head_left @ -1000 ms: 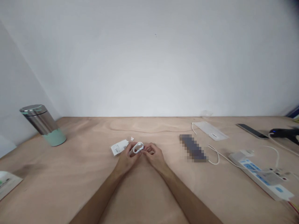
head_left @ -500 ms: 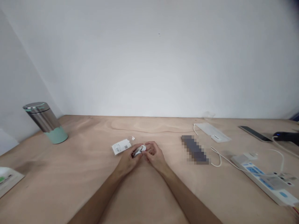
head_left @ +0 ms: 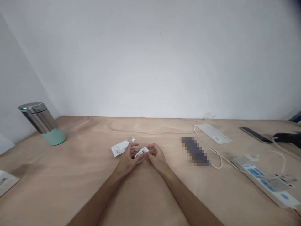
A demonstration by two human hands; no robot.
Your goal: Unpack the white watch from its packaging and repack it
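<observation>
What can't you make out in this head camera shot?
From the head view:
The white cable: much of it is hidden by the fingers of the left hand and the right hand.
The dark oblong object: pixelated, so its kind cannot be told.
The tiny clear item: too small to name.
The black object: cut off by the right edge.
The printed card: cut off by the left edge.

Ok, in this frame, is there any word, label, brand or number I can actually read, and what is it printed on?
Nothing here can be read.
White paper tag: small print, too small to read.
Power strip: blue markings, too blurred to read.
Printed card at the table's left edge: too small to read.
</observation>
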